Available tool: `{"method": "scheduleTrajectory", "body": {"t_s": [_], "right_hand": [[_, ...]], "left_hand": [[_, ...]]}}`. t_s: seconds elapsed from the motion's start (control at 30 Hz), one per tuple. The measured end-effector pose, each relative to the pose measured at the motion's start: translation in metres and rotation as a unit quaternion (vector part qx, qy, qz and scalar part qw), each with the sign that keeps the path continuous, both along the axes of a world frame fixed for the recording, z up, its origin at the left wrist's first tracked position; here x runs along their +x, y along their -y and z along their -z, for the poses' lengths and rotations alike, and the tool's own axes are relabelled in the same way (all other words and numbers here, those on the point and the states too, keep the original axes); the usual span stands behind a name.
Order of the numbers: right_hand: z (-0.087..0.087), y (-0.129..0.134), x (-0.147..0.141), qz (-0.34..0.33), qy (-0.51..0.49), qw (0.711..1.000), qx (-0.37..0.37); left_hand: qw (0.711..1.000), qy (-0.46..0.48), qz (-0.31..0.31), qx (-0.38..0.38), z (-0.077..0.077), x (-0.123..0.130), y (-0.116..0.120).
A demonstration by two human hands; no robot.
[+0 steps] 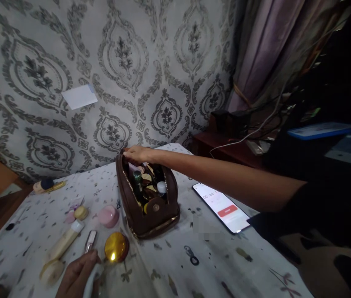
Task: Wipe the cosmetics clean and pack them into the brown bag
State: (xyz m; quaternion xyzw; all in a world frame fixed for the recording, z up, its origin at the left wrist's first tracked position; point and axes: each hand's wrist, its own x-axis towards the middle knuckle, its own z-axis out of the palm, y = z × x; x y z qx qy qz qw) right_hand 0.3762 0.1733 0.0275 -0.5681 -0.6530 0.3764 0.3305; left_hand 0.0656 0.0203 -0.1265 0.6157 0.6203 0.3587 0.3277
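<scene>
A brown zippered bag [150, 225] stands open on the patterned cloth, packed with bottles and small jars. My right hand [136, 154] is at its far rim, with the fingertips bent over the edge; what they grip, if anything, is hidden. Near the front edge my left hand [80, 271] is closed, with a pale, blurred item [92, 281] beside the fingers that I cannot make out. Just beyond it lies a small silver-topped tube [90, 241]. An amber round jar [116, 247] and a pink jar [108, 216] sit left of the bag.
A lit phone [225, 211] lies right of the bag. Leftward are a cream tube [65, 242], a yellow-lidded jar [81, 212] and a dark-capped bottle [43, 186]. Behind stands a patterned wall [163, 66]; cables and a dark red surface [231, 151] are at the right.
</scene>
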Motion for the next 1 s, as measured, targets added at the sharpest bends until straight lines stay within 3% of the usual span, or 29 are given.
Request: {"method": "scheduleTrajectory", "body": {"t_s": [0.3, 0.47, 0.57, 0.67, 0.73, 0.87, 1.0], "right_hand": [[-0.009, 0.023, 0.0, 0.052, -0.082, 0.995, 0.018], [-0.017, 0.049, -0.006, 0.094, -0.122, 0.979, 0.13], [-0.014, 0.081, -0.015, 0.068, -0.137, 0.969, 0.196], [0.003, 0.121, -0.032, 0.006, -0.112, 0.95, 0.291], [0.02, 0.147, -0.048, -0.032, -0.084, 0.949, 0.304], [0.056, 0.187, -0.082, -0.104, -0.074, 0.955, 0.268], [0.087, 0.206, -0.107, -0.119, -0.112, 0.964, 0.208]], "left_hand": [[0.994, 0.053, 0.076, -0.053, -0.027, 0.017, 0.0], [0.987, 0.038, 0.153, -0.007, -0.031, 0.018, 0.0], [0.984, 0.024, 0.177, 0.003, -0.028, 0.016, 0.002], [0.969, -0.017, 0.244, 0.031, -0.029, 0.015, 0.006], [0.957, -0.051, 0.282, 0.049, -0.033, 0.014, 0.009], [0.936, -0.098, 0.33, 0.073, -0.037, 0.013, 0.014], [0.924, -0.142, 0.343, 0.092, -0.032, 0.01, 0.02]]}}
